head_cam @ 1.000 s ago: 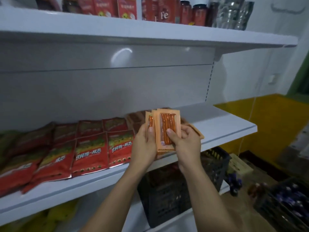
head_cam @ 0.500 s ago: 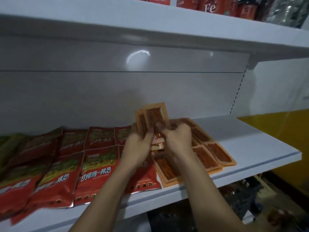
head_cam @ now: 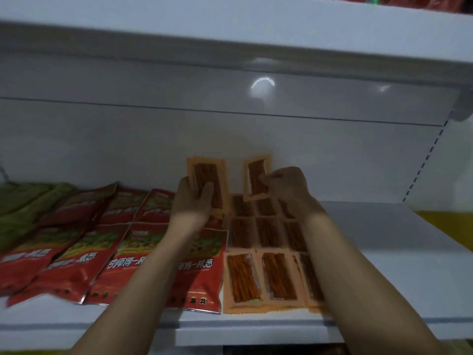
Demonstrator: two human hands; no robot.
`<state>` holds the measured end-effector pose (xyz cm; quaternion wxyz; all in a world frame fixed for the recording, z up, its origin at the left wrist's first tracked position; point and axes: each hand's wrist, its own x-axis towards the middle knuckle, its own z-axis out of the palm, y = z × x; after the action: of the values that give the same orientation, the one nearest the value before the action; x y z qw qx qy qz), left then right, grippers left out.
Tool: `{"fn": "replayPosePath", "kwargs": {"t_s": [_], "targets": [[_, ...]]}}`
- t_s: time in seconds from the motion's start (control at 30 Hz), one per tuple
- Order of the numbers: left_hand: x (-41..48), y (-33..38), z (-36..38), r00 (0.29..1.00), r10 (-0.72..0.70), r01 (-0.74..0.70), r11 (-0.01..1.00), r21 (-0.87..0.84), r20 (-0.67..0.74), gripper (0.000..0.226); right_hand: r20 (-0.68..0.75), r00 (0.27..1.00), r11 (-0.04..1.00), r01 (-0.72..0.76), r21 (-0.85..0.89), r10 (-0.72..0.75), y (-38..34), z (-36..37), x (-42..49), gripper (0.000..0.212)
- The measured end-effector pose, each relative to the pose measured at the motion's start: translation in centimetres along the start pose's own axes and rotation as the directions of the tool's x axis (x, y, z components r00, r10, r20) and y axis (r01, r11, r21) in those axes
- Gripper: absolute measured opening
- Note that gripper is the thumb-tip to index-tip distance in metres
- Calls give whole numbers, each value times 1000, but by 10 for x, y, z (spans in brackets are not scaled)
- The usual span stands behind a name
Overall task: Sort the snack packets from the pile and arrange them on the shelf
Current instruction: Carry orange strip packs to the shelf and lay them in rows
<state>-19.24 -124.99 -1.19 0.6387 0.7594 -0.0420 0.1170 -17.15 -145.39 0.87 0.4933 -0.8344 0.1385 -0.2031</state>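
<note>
Two grips I see over the shelf (head_cam: 384, 265): left hand (head_cam: 193, 201) clasps a stack of orange packets (head_cam: 211, 175), right hand (head_cam: 289, 185) pinches a single packet (head_cam: 256, 175), above the laid-out rows (head_cam: 243, 275), red bags (head_cam: 76, 272) left

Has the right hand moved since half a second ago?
Yes. The right hand, pinching one orange packet, has drawn rightward away from the left hand and its stack, ending above the back row of laid packets.
</note>
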Motion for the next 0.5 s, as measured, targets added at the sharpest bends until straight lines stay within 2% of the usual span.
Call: {"fn": "replayPosePath", "kwargs": {"t_s": [0.17,0.23,0.33,0.43,0.5], "targets": [[-3,4,7,997,-37,41,997,64,-61,30,202,977,983,-29,-183,67,23,28,31,29],[0,2,9,996,-61,67,993,98,-68,29,259,963,952,14,-306,69,26,39,39,41],[2,0,9,998,-62,65,989,133,-28,38,278,958,922,44,-385,70,27,47,46,46],[9,-11,10,997,-75,72,991,115,18,58,284,957,868,92,-488,59,30,51,49,46],[11,-16,10,994,-99,95,992,86,44,53,290,956,832,123,-541,47,31,51,47,45]]}}
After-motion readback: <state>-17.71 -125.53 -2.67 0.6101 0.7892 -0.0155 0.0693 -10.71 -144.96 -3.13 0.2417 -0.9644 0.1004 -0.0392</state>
